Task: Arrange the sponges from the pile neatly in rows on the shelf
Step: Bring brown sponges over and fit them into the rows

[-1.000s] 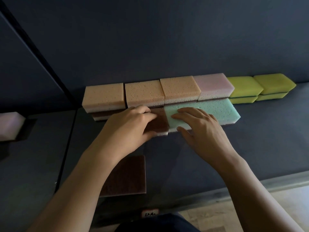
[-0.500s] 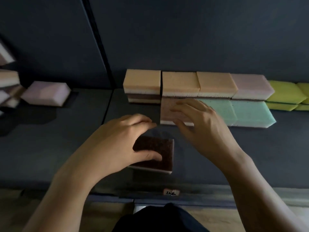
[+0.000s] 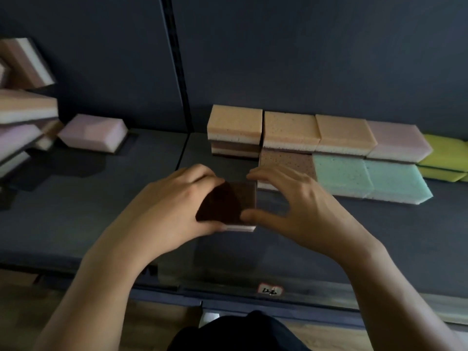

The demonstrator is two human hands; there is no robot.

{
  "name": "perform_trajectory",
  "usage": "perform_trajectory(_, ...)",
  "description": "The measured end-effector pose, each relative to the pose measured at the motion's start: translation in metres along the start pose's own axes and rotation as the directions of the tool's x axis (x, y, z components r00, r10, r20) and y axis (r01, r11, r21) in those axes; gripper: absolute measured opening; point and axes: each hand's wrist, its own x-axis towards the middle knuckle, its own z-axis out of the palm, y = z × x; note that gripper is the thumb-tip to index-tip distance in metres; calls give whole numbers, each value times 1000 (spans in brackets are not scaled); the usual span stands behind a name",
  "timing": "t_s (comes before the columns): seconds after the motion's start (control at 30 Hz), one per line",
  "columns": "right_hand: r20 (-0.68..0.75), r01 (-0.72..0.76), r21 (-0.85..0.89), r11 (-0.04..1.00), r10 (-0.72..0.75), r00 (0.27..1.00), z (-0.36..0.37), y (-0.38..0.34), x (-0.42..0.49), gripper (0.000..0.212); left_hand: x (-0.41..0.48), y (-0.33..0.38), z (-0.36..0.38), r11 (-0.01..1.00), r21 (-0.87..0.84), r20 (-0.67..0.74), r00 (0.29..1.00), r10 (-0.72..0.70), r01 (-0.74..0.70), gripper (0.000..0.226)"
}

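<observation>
A sponge with a dark brown scouring side up [image 3: 228, 201] is held just above the dark shelf [image 3: 354, 236], left of the front row. My left hand [image 3: 172, 206] grips its left side and my right hand [image 3: 296, 206] pinches its right side, thumb on the near edge. The front row holds a pinkish speckled sponge [image 3: 286, 160] and two teal sponges [image 3: 367, 178]. Behind it stands a back row of orange sponges [image 3: 291, 130] and a pink one [image 3: 397, 140]. The pile of sponges [image 3: 22, 115] lies at the far left.
Yellow-green sponges [image 3: 443, 155] sit stacked at the right end of the rows. A loose pink sponge [image 3: 93, 133] lies beside the pile. A vertical divider [image 3: 177, 72] splits the dark back wall. The shelf's front edge carries a small label [image 3: 269, 290].
The view swung left, bringing the pile into sight. My left hand picked up the brown-topped sponge near the shelf front and moved it toward the front row; my right hand left the row and took hold of it.
</observation>
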Motion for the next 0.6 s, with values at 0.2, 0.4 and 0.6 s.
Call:
perform_trajectory(0.2,52,35,-42,999,-32,998,9,-3,4,83,1,2,-1,1000,10,-30,1000,-3,4,73)
perform_trajectory(0.4,12,117,-57,991,-117,993,14,3,10,81,3,-1,-3,998,-50,4,1000,-27,28,81)
perform_trajectory(0.6,-13,81,121,989,-80,997,14,-1,11,67,4,-3,-2,999,-33,-129,992,5,-9,51)
